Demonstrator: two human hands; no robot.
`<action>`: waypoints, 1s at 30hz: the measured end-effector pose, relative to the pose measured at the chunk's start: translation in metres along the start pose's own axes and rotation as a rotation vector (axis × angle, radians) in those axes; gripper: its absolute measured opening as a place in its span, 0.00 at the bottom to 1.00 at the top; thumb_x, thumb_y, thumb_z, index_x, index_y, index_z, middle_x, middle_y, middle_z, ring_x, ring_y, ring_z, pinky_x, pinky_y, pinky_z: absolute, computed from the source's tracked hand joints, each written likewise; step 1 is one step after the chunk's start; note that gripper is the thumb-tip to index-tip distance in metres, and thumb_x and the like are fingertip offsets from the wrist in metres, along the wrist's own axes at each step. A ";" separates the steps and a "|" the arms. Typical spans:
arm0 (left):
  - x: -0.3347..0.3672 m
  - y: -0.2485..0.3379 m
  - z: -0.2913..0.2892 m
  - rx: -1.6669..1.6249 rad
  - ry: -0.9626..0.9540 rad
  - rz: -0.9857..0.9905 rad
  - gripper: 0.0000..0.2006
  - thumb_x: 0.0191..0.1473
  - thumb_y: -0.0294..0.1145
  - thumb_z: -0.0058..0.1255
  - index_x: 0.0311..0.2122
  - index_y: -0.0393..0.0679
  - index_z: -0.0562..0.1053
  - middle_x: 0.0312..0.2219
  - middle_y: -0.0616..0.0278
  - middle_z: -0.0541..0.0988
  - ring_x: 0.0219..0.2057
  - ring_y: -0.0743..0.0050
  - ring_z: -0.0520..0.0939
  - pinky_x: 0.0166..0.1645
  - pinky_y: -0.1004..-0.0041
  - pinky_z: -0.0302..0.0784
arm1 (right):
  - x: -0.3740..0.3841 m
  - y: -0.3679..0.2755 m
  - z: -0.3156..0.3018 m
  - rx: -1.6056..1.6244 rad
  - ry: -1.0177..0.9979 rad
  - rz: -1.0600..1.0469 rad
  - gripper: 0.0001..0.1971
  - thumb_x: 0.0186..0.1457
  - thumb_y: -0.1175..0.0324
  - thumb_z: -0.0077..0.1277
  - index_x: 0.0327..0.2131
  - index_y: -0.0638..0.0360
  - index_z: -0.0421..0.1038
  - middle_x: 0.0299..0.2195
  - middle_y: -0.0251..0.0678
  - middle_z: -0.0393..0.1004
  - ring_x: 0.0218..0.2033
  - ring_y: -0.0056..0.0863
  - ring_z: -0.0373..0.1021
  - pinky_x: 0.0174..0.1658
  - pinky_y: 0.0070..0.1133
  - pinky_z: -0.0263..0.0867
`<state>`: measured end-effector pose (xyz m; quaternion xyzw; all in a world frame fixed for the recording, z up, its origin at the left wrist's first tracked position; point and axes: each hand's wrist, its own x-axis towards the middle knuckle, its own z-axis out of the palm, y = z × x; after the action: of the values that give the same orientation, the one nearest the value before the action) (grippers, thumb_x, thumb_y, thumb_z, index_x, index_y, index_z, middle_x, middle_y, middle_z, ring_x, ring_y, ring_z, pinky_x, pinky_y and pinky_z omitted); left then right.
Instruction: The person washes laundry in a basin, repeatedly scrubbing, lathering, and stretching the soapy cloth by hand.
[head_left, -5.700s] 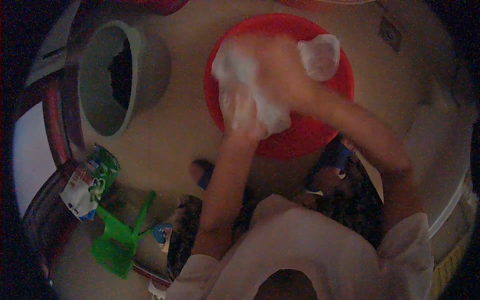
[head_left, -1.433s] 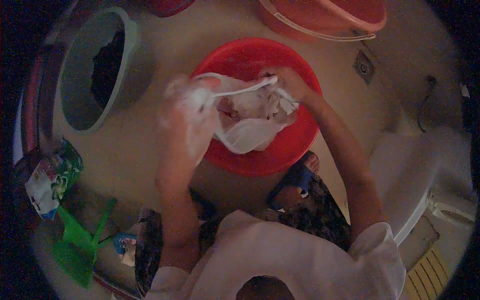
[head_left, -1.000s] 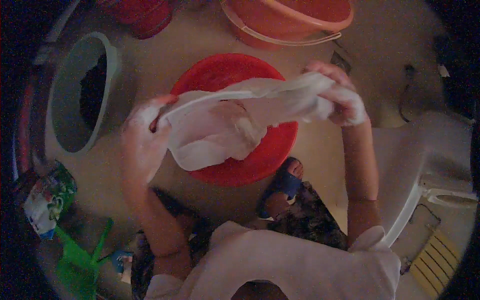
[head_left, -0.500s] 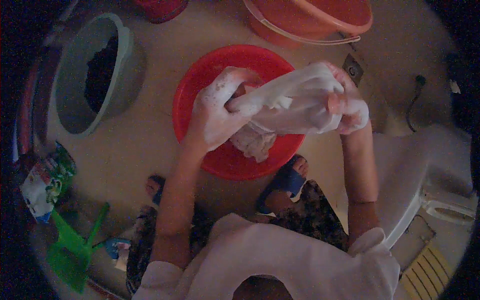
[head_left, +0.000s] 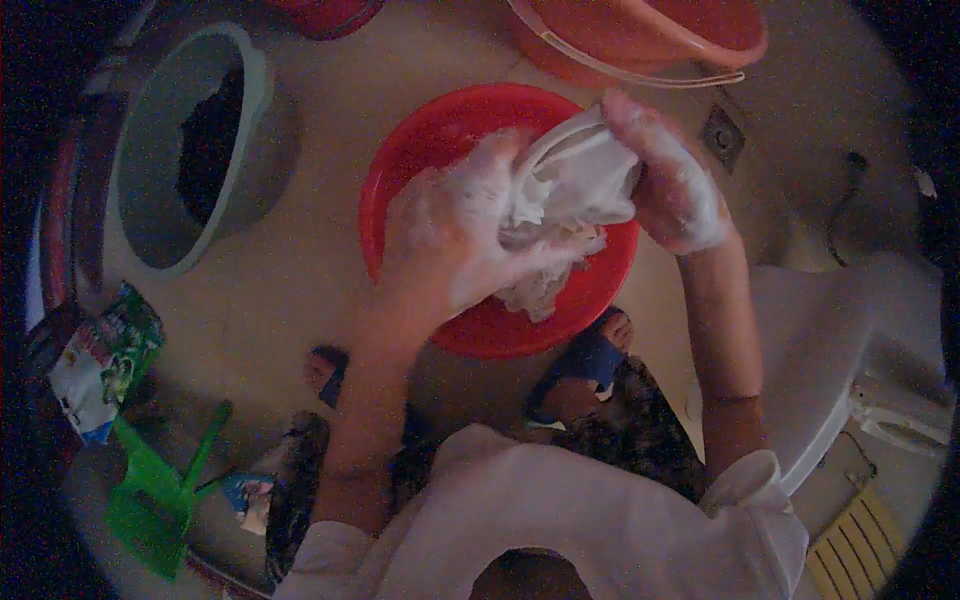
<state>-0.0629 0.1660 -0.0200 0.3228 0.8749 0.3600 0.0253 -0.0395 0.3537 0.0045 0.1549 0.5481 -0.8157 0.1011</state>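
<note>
A wet white cloth (head_left: 580, 180), bunched and folded, is stretched between my two hands above the red basin (head_left: 480, 345). My left hand (head_left: 470, 210), soapy and slightly blurred, grips its left end with the thumb reaching along beneath. On the other side my right hand (head_left: 675, 180), also covered in suds, is closed around the right end, its fingertips at the upper edge. Below them a second crumpled pale cloth (head_left: 540, 293) lies in the basin, partly hidden by my hands.
A pale green tub (head_left: 255, 90) holding dark cloth stands at the left. An orange bucket (head_left: 640, 40) with a handle is at the far side, near a floor drain (head_left: 722, 138). A green dustpan (head_left: 150, 500) and a plastic packet (head_left: 105, 365) lie at the lower left.
My hands have come closer together, and the cloth, spread out before, is now bunched between them. My left hand has moved to the right and turned.
</note>
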 end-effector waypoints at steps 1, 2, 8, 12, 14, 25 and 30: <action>0.002 0.000 0.009 0.045 0.020 -0.062 0.27 0.34 0.45 0.56 0.39 0.40 0.66 0.36 0.50 0.70 0.38 0.52 0.71 0.42 0.64 0.66 | -0.001 -0.002 0.001 0.009 -0.112 -0.004 0.15 0.49 0.62 0.44 0.38 0.61 0.64 0.34 0.31 0.69 0.34 0.19 0.65 0.37 0.17 0.62; 0.003 -0.005 0.010 0.051 0.019 -0.066 0.27 0.34 0.45 0.56 0.39 0.40 0.66 0.36 0.50 0.70 0.38 0.52 0.71 0.42 0.64 0.66 | -0.001 -0.004 0.002 0.019 -0.224 -0.008 0.16 0.47 0.62 0.46 0.38 0.61 0.64 0.33 0.32 0.68 0.34 0.20 0.65 0.36 0.16 0.62; -0.001 -0.038 0.005 0.061 0.377 0.358 0.18 0.35 0.30 0.52 0.37 0.43 0.68 0.31 0.60 0.74 0.30 0.58 0.75 0.34 0.67 0.72 | 0.000 0.002 0.001 -0.209 -0.145 -0.073 0.20 0.39 0.64 0.52 0.37 0.60 0.64 0.32 0.32 0.68 0.33 0.22 0.65 0.36 0.17 0.62; -0.001 -0.039 -0.010 -0.155 0.228 0.088 0.14 0.40 0.25 0.47 0.37 0.40 0.69 0.32 0.56 0.74 0.37 0.63 0.73 0.41 0.70 0.68 | -0.004 -0.006 0.011 -0.159 0.077 -0.001 0.26 0.34 0.60 0.54 0.40 0.59 0.61 0.34 0.32 0.65 0.35 0.23 0.63 0.38 0.19 0.60; -0.002 -0.042 -0.016 -0.251 0.181 -0.013 0.13 0.42 0.24 0.45 0.37 0.39 0.69 0.32 0.56 0.73 0.38 0.65 0.72 0.43 0.71 0.66 | -0.002 -0.010 0.013 -0.199 -0.065 -0.002 0.25 0.35 0.60 0.53 0.40 0.59 0.61 0.33 0.32 0.65 0.34 0.23 0.63 0.38 0.19 0.59; 0.017 -0.016 0.009 -1.205 0.430 -0.771 0.16 0.53 0.42 0.35 0.35 0.38 0.66 0.29 0.64 0.71 0.32 0.77 0.70 0.39 0.76 0.65 | 0.023 0.044 0.053 -0.384 0.274 -0.551 0.12 0.44 0.64 0.48 0.32 0.60 0.66 0.28 0.35 0.69 0.28 0.30 0.67 0.29 0.26 0.64; -0.002 -0.042 0.051 -1.998 0.225 -1.008 0.12 0.54 0.36 0.31 0.42 0.45 0.62 0.35 0.67 0.68 0.35 0.76 0.69 0.42 0.74 0.66 | 0.052 0.068 0.077 -1.490 -0.033 -0.205 0.12 0.31 0.75 0.51 0.27 0.59 0.67 0.22 0.36 0.69 0.25 0.30 0.68 0.28 0.25 0.64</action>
<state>-0.0704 0.1741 -0.0852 -0.2671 0.2218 0.8755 0.3362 -0.0762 0.2571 -0.0466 -0.0186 0.9651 -0.2364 0.1109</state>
